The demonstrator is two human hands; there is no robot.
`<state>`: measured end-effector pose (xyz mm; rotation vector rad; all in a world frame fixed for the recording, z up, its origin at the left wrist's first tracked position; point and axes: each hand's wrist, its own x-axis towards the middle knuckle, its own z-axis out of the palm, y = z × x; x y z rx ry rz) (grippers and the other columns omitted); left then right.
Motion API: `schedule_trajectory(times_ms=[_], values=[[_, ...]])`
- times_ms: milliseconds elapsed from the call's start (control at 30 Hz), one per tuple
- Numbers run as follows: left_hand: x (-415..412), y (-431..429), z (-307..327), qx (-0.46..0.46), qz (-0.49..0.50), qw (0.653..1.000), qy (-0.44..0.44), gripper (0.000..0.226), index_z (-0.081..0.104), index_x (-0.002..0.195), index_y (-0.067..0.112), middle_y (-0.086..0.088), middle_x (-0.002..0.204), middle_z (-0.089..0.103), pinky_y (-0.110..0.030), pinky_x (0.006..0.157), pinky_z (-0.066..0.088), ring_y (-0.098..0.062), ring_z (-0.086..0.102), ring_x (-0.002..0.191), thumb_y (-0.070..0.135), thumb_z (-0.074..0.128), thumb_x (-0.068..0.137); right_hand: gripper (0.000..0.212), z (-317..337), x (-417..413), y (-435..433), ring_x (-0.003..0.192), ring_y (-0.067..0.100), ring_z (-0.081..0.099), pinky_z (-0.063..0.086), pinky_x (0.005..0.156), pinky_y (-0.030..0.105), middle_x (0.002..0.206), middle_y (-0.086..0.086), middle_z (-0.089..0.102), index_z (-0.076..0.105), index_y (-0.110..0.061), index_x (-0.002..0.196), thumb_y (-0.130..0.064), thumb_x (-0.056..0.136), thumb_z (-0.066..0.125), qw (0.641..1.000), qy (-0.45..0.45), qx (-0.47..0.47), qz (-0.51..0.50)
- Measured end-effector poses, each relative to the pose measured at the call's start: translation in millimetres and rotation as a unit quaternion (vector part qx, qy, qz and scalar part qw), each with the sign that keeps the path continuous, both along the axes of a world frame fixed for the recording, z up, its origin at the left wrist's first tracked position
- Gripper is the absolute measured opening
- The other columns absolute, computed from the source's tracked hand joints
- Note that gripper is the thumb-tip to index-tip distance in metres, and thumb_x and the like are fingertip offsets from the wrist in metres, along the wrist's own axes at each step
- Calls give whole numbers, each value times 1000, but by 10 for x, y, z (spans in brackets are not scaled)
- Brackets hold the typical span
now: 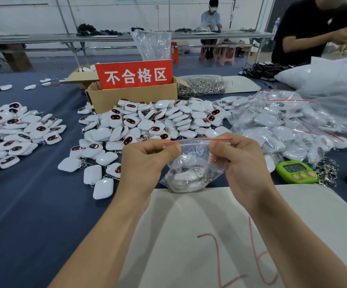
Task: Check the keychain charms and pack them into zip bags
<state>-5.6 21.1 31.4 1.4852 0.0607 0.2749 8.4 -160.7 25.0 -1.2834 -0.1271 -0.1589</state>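
- You're holding a small zip bag (191, 169) up over the bench (33, 204), just above the far edge of the white mat (189, 221) that's lying at the bench's near edge.
- Your left hand (147, 161) is pinching the left end of the bag's red-striped top, with thumb and fingers curled onto it.
- Your right hand (241, 161) is pinching the right end of that strip the same way.
- White charms (186, 175) with metal rings are sitting bunched in the bottom of the bag.
- A big loose pile of charms (151, 121) is lying mid-bench behind your hands, and a second pile (12, 132) is sitting toward the left edge.
- Filled bags (282, 121) are heaping up toward the right edge, and a green timer (296, 172) is sitting just off the mat's far right corner.
- A cardboard box (131, 96) with a red sign (134, 74) is standing right behind the middle pile.
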Motion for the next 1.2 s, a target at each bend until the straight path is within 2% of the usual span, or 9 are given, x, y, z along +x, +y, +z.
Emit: schedule_trajectory(times_ms=[233,433,567,733,833,1100,1200], values=[[3,-23,-7,-3,-7,1000,-2,16,82,69,20,-4,71,76,-21,66,56,-13,67,67,6,84,77,26,10,-14,10,53,15,52,45,52,21,57,5,61,71,-9,69,8,88,65,1000,0,-4,11],[7,-10,-14,2,-9,1000,-11,22,81,67,20,-2,66,74,-20,62,54,-11,65,63,1,82,77,24,9,-22,17,51,14,53,45,52,20,56,6,61,70,-7,69,8,88,65,1000,-5,-5,19],[14,-2,-10,3,-8,1000,-18,25,81,65,21,-1,64,73,-20,61,54,-10,64,60,-2,81,77,30,1,-23,25,52,15,53,45,52,22,56,6,60,72,-12,66,7,88,66,1000,-3,-9,24],[3,-34,-19,4,-16,1000,-10,23,82,69,25,2,69,73,-23,67,56,-11,65,67,4,82,79,31,5,-13,15,53,15,53,45,52,22,57,6,59,72,-12,65,9,87,65,1000,-2,-3,19],[-16,-55,-17,9,-25,1000,-7,21,83,73,26,-1,74,77,-24,66,57,-12,69,68,6,83,79,33,4,-14,27,52,15,52,45,51,22,57,6,59,73,-14,65,9,87,66,1000,-1,-3,24],[-18,-45,-5,12,-27,999,-17,22,83,70,23,-2,70,76,-19,65,55,-9,67,66,2,84,76,22,-8,-25,40,52,17,51,46,50,23,58,10,58,71,-5,71,9,87,66,1000,6,4,26],[-11,-43,-1,19,-28,999,-28,27,82,66,25,2,68,75,-17,64,53,-6,66,64,0,84,75,21,-15,-23,46,53,19,51,45,53,29,59,11,58,71,-5,72,9,87,66,1000,7,0,26]])
